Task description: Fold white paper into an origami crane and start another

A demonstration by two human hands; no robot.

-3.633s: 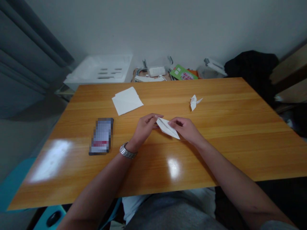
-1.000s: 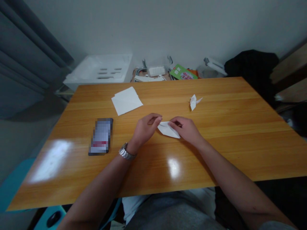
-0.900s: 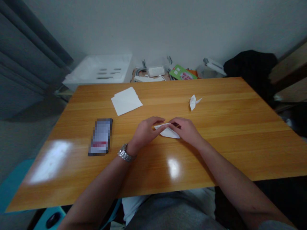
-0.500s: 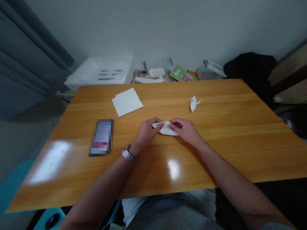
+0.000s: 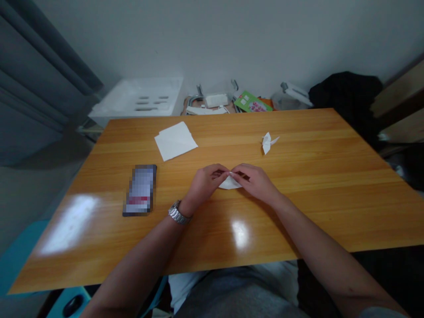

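Observation:
A small piece of folded white paper point(image 5: 231, 183) is pinched between my two hands over the middle of the table. My left hand point(image 5: 209, 180), with a metal-band watch at its wrist, grips the paper's left side between thumb and fingers. From the other side my right hand point(image 5: 254, 180) pinches it, so both thumbs nearly meet at its upper edge. Fingers cover much of the paper, and its exact folds cannot be made out. Beyond my right hand stands a folded white paper crane point(image 5: 266, 143).
White paper sheets point(image 5: 176, 140) lie at the back left of the wooden table point(image 5: 331, 176). A phone point(image 5: 140, 190) with a blurred screen rests left of my hands. Behind the table are a white foam tray point(image 5: 155, 95), a green booklet point(image 5: 250, 102) and a black cloth heap point(image 5: 346, 95).
My hands have drawn closer together, and the thumbs now nearly touch on the paper. Less of the paper shows than before. Everything else on the table has stayed put.

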